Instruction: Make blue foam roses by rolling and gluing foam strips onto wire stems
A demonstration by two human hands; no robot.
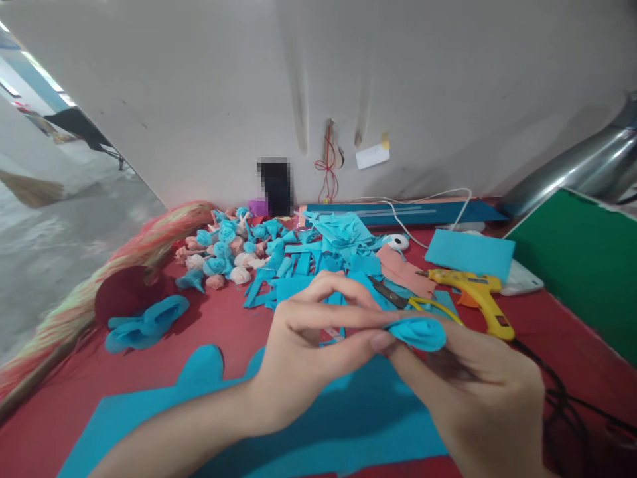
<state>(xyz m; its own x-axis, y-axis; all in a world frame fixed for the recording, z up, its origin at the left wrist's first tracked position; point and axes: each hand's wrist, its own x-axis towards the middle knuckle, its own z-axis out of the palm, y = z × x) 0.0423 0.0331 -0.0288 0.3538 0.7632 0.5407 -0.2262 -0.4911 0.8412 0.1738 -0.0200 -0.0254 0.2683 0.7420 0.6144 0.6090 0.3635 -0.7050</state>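
rosette [418,332] of rolled blue felt held just left of glue gun [478,293]: left hand [303,346] grip pinches it at fingertips, right hand [480,393] grip clasps it from below, likely so coil cannot unroll; scissors [398,298] lie between rosette and glue gun

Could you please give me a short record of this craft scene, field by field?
left hand: fingertips pinch the blue roll
right hand: holds the roll from below
under hands: blue sheet on red table
beside roll: scissors, yellow glue gun
behind: blue strips, small rolls in blue and pink
far right: green board
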